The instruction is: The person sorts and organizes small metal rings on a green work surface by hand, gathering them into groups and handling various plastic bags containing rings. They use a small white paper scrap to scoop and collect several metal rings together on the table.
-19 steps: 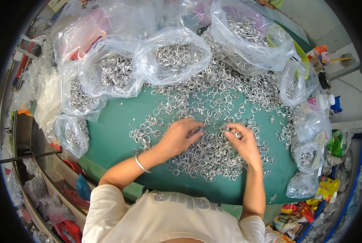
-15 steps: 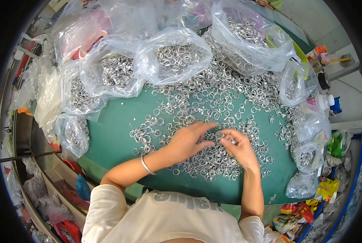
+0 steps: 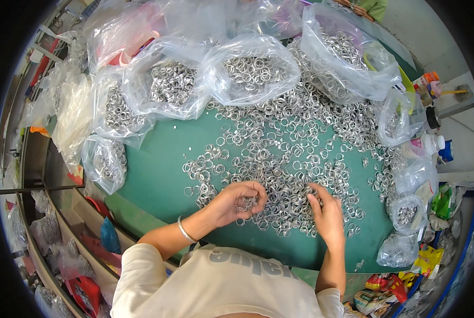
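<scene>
Many silver metal rings lie loose over the green tabletop before me. My left hand is curled, palm partly turned up, round several rings that show between its fingers. It hovers at the near left edge of the pile. At the pile's right side, my right hand has thumb and forefinger closed on what looks like a ring; the fingertips are against the rings around it, so exactly how many it pinches is hard to see.
Clear plastic bags of rings line the far side, among them a wide open one and a smaller one at left. More bags stand at right. A compartmented shelf is at lower left. Another person's hands appear at the far right.
My left hand has drawn back toward me and curled round several rings. My right hand has moved right and nearer to me, down among the pile. The whole view has shifted slightly.
</scene>
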A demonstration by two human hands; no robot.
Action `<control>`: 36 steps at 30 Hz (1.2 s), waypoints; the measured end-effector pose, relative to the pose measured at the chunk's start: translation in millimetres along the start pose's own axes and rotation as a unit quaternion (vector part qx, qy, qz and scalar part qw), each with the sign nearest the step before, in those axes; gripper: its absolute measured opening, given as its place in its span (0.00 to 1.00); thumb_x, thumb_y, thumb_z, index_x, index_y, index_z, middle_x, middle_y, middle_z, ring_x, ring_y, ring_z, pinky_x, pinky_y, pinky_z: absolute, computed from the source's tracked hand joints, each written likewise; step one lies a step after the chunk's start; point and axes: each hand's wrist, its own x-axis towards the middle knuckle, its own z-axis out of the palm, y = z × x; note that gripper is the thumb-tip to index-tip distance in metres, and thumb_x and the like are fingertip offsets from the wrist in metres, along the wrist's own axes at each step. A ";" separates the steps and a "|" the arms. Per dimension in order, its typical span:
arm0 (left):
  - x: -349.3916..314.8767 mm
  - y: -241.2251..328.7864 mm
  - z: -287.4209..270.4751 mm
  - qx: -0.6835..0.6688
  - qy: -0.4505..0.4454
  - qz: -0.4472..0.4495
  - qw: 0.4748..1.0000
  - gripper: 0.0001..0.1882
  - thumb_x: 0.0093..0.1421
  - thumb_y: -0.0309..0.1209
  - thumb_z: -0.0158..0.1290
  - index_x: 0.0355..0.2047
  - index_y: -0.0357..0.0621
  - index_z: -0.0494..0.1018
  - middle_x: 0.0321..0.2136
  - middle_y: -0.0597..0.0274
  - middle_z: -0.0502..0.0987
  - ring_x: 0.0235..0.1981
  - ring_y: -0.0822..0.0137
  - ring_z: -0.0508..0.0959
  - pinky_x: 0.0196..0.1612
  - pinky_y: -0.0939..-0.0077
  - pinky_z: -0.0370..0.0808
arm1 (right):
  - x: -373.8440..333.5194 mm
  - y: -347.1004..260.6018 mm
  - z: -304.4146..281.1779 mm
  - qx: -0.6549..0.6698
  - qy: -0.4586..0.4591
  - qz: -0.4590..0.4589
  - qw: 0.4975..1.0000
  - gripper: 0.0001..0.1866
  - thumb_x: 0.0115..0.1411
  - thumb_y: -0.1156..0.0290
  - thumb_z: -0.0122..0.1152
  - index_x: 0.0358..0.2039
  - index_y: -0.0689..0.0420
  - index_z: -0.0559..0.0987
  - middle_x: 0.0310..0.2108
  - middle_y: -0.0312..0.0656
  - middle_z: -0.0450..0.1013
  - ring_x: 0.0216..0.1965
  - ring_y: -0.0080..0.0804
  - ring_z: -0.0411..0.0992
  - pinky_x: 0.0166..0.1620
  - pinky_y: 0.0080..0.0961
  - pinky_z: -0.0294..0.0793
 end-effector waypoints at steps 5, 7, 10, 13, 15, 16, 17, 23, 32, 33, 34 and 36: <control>-10.8 -20.4 -10.0 0.034 -0.012 -0.007 0.999 0.10 0.63 0.31 0.47 0.37 0.39 0.75 0.30 0.61 0.74 0.24 0.75 0.69 0.17 0.88 0.59 | -1.9 -17.1 28.2 0.000 -0.023 -0.091 0.996 0.12 0.54 0.70 0.61 0.41 0.56 0.77 0.23 0.45 0.74 0.20 0.42 0.73 0.21 0.32 0.69; -13.8 -23.4 -5.6 0.172 0.008 0.030 0.985 0.10 0.61 0.26 0.49 0.41 0.40 0.75 0.29 0.65 0.75 0.24 0.77 0.69 0.20 0.87 0.63 | -6.1 -20.1 49.4 -0.036 -0.016 -0.158 0.987 0.14 0.52 0.70 0.63 0.41 0.54 0.77 0.21 0.43 0.72 0.19 0.40 0.71 0.21 0.33 0.68; -15.7 -25.6 -3.8 0.301 0.007 0.142 0.943 0.11 0.60 0.23 0.48 0.42 0.41 0.75 0.31 0.66 0.75 0.25 0.80 0.69 0.24 0.86 0.66 | -10.3 -25.4 54.3 -0.103 -0.034 -0.161 0.981 0.16 0.50 0.70 0.64 0.42 0.52 0.77 0.23 0.43 0.73 0.20 0.44 0.72 0.23 0.36 0.69; -18.1 -19.8 -12.1 0.381 0.038 0.226 0.896 0.14 0.56 0.18 0.46 0.41 0.40 0.75 0.36 0.66 0.74 0.26 0.81 0.69 0.27 0.85 0.67 | -15.8 -19.0 50.5 -0.135 -0.003 -0.151 0.979 0.15 0.53 0.69 0.61 0.43 0.50 0.76 0.20 0.41 0.71 0.20 0.42 0.72 0.22 0.35 0.70; -24.0 -12.9 -9.5 0.362 0.052 0.205 0.908 0.15 0.53 0.17 0.44 0.40 0.38 0.74 0.38 0.63 0.73 0.25 0.79 0.68 0.22 0.86 0.64 | -17.0 -13.6 45.4 -0.135 0.012 -0.138 0.981 0.14 0.53 0.68 0.61 0.43 0.50 0.76 0.21 0.41 0.71 0.20 0.42 0.72 0.22 0.35 0.70; -25.7 -13.7 -11.2 0.279 0.030 0.145 0.949 0.15 0.53 0.17 0.44 0.39 0.38 0.74 0.37 0.63 0.73 0.24 0.78 0.67 0.20 0.87 0.61 | -17.2 -12.4 44.3 -0.135 0.021 -0.132 0.982 0.14 0.54 0.68 0.61 0.42 0.50 0.77 0.21 0.41 0.72 0.20 0.42 0.72 0.22 0.35 0.69; -27.3 -15.1 -13.5 0.192 0.007 0.083 0.978 0.14 0.53 0.17 0.43 0.39 0.37 0.74 0.37 0.62 0.72 0.23 0.78 0.67 0.18 0.87 0.59 | -17.1 -13.2 44.0 -0.099 0.052 -0.141 0.984 0.12 0.53 0.71 0.62 0.39 0.54 0.78 0.19 0.41 0.71 0.17 0.36 0.70 0.21 0.30 0.68; -40.3 -39.5 -0.5 -0.020 -0.048 -0.099 0.994 0.08 0.59 0.25 0.47 0.38 0.38 0.73 0.22 0.65 0.68 0.20 0.79 0.62 0.14 0.88 0.52 | -33.8 -17.5 52.5 0.230 0.095 -0.021 0.968 0.06 0.53 0.80 0.60 0.33 0.60 0.80 0.15 0.32 0.65 0.18 0.14 0.59 0.22 0.15 0.58; -47.1 -53.3 -1.7 0.003 0.001 -0.145 0.989 0.15 0.65 0.34 0.40 0.45 0.40 0.71 0.30 0.63 0.73 0.24 0.74 0.71 0.21 0.82 0.70 | -62.1 -38.0 72.2 0.261 0.082 -0.114 0.955 0.07 0.51 0.81 0.61 0.33 0.61 0.79 0.20 0.36 0.70 0.20 0.19 0.65 0.23 0.19 0.65; -48.0 -57.0 5.6 -0.030 0.027 -0.175 0.984 0.15 0.66 0.34 0.38 0.45 0.40 0.70 0.31 0.62 0.74 0.25 0.73 0.73 0.22 0.81 0.73 | -69.5 -46.1 71.5 0.242 0.053 -0.148 0.957 0.07 0.51 0.81 0.61 0.32 0.61 0.80 0.22 0.39 0.71 0.21 0.23 0.68 0.24 0.21 0.67; -49.8 -62.2 9.5 -0.064 0.054 -0.206 0.975 0.16 0.66 0.35 0.37 0.45 0.40 0.70 0.31 0.61 0.74 0.26 0.71 0.74 0.23 0.79 0.75 | -74.8 -56.5 71.2 0.226 0.011 -0.173 0.959 0.06 0.48 0.81 0.61 0.29 0.62 0.79 0.22 0.40 0.70 0.21 0.26 0.69 0.26 0.19 0.66; -44.3 -81.9 -5.0 -0.130 0.009 -0.193 0.973 0.15 0.67 0.37 0.35 0.41 0.43 0.69 0.31 0.62 0.74 0.27 0.71 0.76 0.27 0.76 0.78 | -82.0 -56.4 80.1 0.158 -0.027 -0.258 0.953 0.08 0.46 0.80 0.63 0.30 0.61 0.79 0.23 0.42 0.70 0.25 0.35 0.70 0.30 0.25 0.69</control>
